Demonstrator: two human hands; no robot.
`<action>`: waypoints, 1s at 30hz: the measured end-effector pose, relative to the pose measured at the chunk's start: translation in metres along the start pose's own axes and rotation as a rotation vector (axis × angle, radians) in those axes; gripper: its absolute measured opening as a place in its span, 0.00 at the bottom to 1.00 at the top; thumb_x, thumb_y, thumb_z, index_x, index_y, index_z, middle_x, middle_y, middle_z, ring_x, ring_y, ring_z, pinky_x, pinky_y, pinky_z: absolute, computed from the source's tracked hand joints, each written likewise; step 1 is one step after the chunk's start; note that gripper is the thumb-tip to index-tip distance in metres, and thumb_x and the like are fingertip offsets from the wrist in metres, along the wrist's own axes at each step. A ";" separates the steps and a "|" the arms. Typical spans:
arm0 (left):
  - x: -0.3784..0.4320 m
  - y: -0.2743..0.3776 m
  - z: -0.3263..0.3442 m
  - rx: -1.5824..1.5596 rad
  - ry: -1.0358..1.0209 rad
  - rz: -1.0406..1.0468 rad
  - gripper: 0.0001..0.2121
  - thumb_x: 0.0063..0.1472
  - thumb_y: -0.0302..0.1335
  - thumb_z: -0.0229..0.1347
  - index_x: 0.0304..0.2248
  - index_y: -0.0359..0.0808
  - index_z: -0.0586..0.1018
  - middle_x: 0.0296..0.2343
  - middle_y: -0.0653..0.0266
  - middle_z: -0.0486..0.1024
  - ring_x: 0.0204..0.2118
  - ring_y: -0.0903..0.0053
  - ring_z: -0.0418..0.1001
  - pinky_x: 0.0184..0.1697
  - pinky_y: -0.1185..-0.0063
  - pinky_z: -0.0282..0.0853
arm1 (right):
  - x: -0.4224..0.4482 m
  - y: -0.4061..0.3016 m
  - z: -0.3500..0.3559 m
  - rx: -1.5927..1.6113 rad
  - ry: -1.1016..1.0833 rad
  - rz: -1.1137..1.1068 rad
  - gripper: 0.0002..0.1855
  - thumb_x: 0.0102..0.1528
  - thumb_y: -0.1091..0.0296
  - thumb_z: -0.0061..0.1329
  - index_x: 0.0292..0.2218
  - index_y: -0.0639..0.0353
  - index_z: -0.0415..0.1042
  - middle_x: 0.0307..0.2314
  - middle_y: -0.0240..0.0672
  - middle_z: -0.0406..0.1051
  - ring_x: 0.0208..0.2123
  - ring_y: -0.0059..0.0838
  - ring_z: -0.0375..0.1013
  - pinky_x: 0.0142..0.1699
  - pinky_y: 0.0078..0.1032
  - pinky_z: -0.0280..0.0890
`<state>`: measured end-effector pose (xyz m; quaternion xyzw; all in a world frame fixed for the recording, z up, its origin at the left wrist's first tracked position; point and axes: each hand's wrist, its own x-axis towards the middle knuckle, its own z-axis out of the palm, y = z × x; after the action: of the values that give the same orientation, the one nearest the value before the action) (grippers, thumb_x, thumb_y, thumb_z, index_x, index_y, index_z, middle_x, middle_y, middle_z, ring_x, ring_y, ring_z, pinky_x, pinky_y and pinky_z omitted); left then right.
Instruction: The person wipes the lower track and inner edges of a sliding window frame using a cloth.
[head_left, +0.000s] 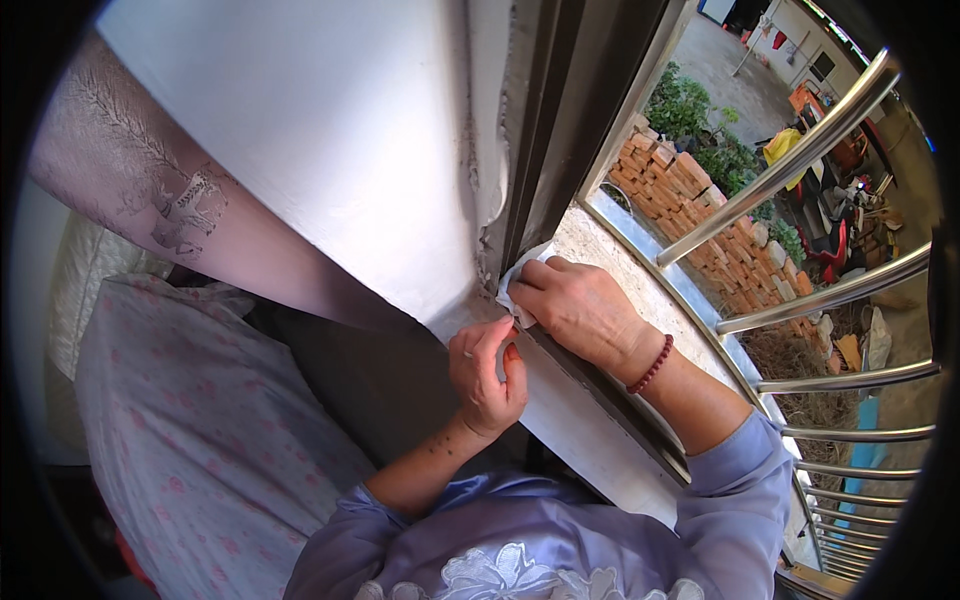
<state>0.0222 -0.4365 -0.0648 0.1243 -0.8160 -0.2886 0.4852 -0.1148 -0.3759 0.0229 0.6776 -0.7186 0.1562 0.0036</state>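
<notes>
My right hand (581, 315) presses a crumpled white tissue or cloth (517, 289) into the lower corner of a dark metal window frame (536, 142). A bead bracelet (654, 365) circles that wrist. Just inside the corner is my left hand (487, 379), its fingers bent and the thumb apart from the forefinger. Nothing shows between them, and the forefinger's tip is close to the cloth. Below the hands the window's bottom track (600, 386) runs along the white inner sill (592, 457). Under my right hand, the cloth's far side is hidden.
Curved metal bars (787, 157) guard the window outside, beyond a rough outer ledge (600, 247). Stacked bricks (697, 217) and plants (679, 101) are in the yard. A white wall (337, 150) rises at the left, near a flower-patterned cloth cover (202, 435).
</notes>
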 end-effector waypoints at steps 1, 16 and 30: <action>0.000 0.000 0.000 0.010 -0.009 0.004 0.19 0.46 0.14 0.48 0.42 0.28 0.67 0.28 0.58 0.71 0.29 0.67 0.68 0.34 0.73 0.61 | 0.001 -0.001 0.000 -0.087 -0.017 -0.033 0.06 0.45 0.67 0.46 0.28 0.57 0.68 0.28 0.33 0.67 0.29 0.32 0.70 0.31 0.25 0.68; 0.001 0.001 0.002 0.025 -0.021 -0.016 0.18 0.48 0.15 0.47 0.42 0.28 0.67 0.28 0.55 0.71 0.28 0.65 0.67 0.34 0.72 0.60 | 0.008 0.001 0.000 -0.091 -0.087 -0.070 0.04 0.44 0.69 0.47 0.24 0.59 0.69 0.24 0.36 0.68 0.30 0.33 0.70 0.34 0.24 0.68; 0.002 0.001 0.001 0.014 -0.020 -0.045 0.19 0.47 0.14 0.47 0.42 0.28 0.67 0.29 0.56 0.71 0.30 0.65 0.68 0.35 0.72 0.60 | 0.008 -0.002 -0.010 -0.091 -0.267 -0.053 0.05 0.45 0.68 0.46 0.23 0.60 0.69 0.22 0.38 0.69 0.27 0.34 0.72 0.32 0.26 0.68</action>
<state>0.0210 -0.4363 -0.0632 0.1432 -0.8197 -0.2949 0.4696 -0.1156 -0.3813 0.0346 0.7101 -0.7010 0.0319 -0.0574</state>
